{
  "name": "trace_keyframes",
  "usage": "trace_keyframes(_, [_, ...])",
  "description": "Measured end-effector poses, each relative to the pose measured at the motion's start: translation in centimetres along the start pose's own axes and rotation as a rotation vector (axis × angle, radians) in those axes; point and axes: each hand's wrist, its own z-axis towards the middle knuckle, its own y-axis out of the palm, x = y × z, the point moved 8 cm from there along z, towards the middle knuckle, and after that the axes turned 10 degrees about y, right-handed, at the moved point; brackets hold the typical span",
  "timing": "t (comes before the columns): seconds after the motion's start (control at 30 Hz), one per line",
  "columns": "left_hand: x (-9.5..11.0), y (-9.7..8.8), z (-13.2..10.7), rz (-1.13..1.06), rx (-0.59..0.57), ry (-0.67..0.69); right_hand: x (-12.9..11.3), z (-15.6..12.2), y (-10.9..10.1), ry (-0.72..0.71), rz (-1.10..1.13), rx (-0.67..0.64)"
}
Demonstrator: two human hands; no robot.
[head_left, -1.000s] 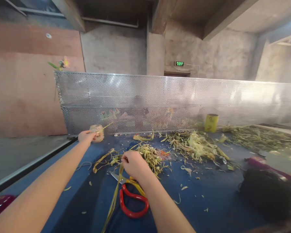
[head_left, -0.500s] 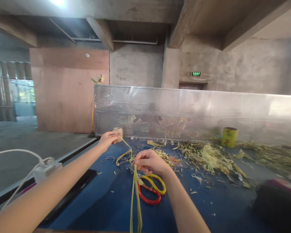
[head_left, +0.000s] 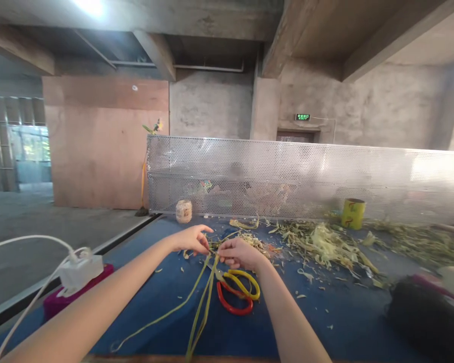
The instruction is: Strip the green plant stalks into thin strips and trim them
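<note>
We see the right hand (head_left: pixel 240 253) pinched narrow on green strips (head_left: pixel 207 305), whose lower ends, below it and nearer us, are hard to make out at the bottom of the view. Just left of it, the left hand (head_left: pixel 191 239) stretches one finger and curls others; we cannot tell whether it grips the thin strand (head_left: pixel 183 303) trailing below it. Just below the right hand lie the scissors (head_left: pixel 236 312), blades mostly hidden. Well right of it, we cannot identify a blurred black object (head_left: pixel 423 317) on the tabletop (head_left: pixel 306 333).
</note>
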Motion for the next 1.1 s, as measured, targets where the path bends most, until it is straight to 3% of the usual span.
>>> trace_keyframes(0.13, [-0.3,2.7,1.2,0.074,-0.009,0.033,1.2,0.7,-0.2,0.088,-0.116,0.050])
trace_keyframes(0.23, [-0.4,3.3,1.7,0.062,0.028,0.054,1.3,0.7,-0.9,0.104,-0.185,0.107])
trace_keyframes(0.4, [-1.6,2.7,2.0,-0.067,0.130,0.041,1.1,0.9,-2.0,0.088,-0.335,0.215])
trace_keyframes(0.6, [-3.2,2.4,1.8,-0.271,0.139,0.031,0.5,1.0,-2.5,0.026,-0.477,0.358])
trace_keyframes(0.73, [-3.2,2.0,1.3,-0.326,0.169,0.026,0.6,1.2,-2.1,0.027,-0.505,0.358])
trace_keyframes(1.0, [-3.5,1.1,0.9,-0.324,0.345,0.072,0.8,1.8,-2.2,-0.059,-0.385,0.363])
trace_keyframes(1.1, [-4.1,2.2,0.7,-0.424,0.261,-0.011,0.2,1.6,-2.8,-0.118,-0.305,0.383])
